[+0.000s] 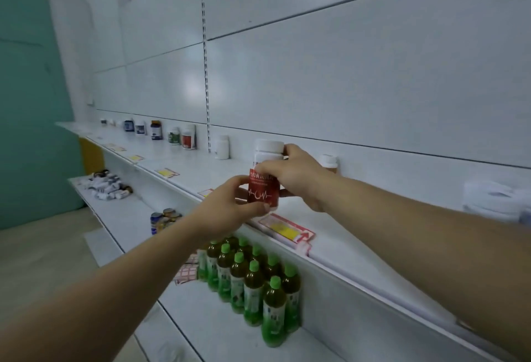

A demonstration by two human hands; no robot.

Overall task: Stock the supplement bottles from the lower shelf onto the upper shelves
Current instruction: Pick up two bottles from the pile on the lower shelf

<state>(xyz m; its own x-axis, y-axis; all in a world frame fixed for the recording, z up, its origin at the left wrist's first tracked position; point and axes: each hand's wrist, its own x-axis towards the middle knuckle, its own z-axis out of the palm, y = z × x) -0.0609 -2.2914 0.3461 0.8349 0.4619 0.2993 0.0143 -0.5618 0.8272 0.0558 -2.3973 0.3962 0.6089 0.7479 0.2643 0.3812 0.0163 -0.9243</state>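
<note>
Head view: both hands are holding one supplement bottle, red-labelled with a white cap, upright over the front edge of the upper shelf, just behind a red-and-yellow price tag. Whether its base is touching the shelf cannot be told. The left hand is curling its fingers round the lower part of the label from the left, with the thumb near the base. The right hand is gripping the shoulder from the right, its fingers reaching across the top of the label and up beside the cap. The bottle is thus sitting between the two hands, with its cap and the middle of its label showing. It is probably a rigid plastic container, light, and smooth enough at the label to be somewhat slippery; the body just under the cap looks the surest hold. Further along the same shelf a white bottle and a row of mixed bottles are standing against the back panel. On the lower shelf green-capped drink bottles are standing in a cluster.
</note>
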